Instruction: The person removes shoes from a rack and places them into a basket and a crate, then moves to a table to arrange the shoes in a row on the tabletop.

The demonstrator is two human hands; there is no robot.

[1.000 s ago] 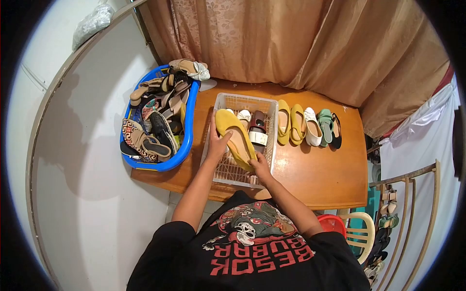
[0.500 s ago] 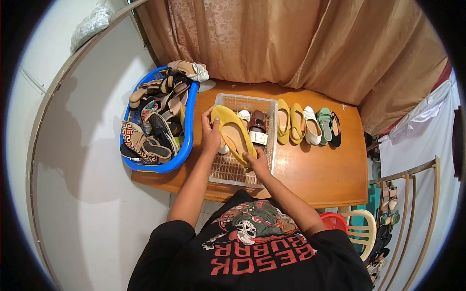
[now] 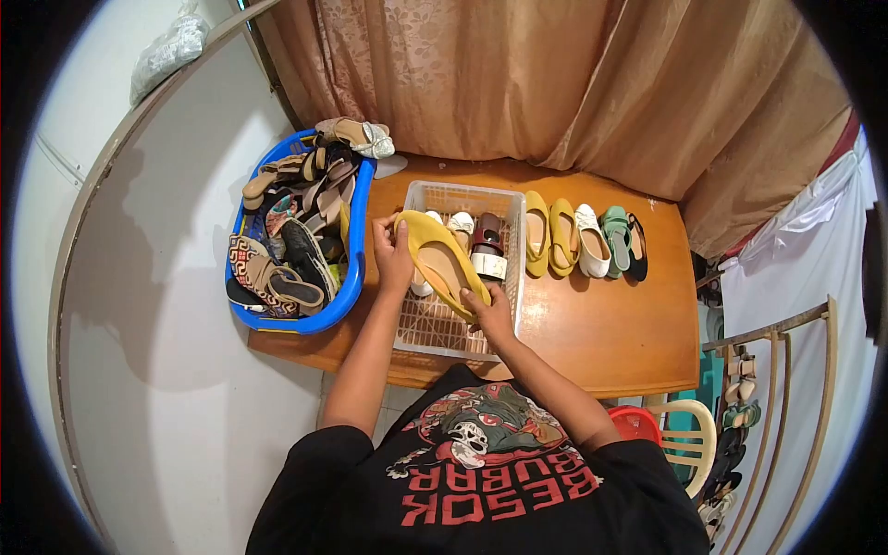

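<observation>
A yellow flat shoe (image 3: 437, 265) is held up, tilted, over the white plastic basket (image 3: 448, 349). My left hand (image 3: 393, 254) grips one end of it, thumb on top. The other end is pinched by my right hand (image 3: 490, 314). Below the shoe, the basket contains white shoes (image 3: 461, 224) and a dark red slipper (image 3: 488, 233); the held shoe partly hides them. Right of the basket, a row on the table has two yellow flats (image 3: 563, 238), a white flat (image 3: 592, 242), a green sandal (image 3: 617, 242) and a black shoe (image 3: 636, 248).
A blue basket (image 3: 350, 293) heaped with mixed shoes stands left on the wooden table (image 3: 610, 333). Brown curtains (image 3: 481, 83) hang behind. At lower right are a red stool or basin (image 3: 635, 424), a cream chair (image 3: 692, 435) and a shoe rack (image 3: 777, 407).
The held shoe's upper end has shifted slightly left and down, with my left hand moving along. The whole view has also shifted slightly. Both hands keep their hold.
</observation>
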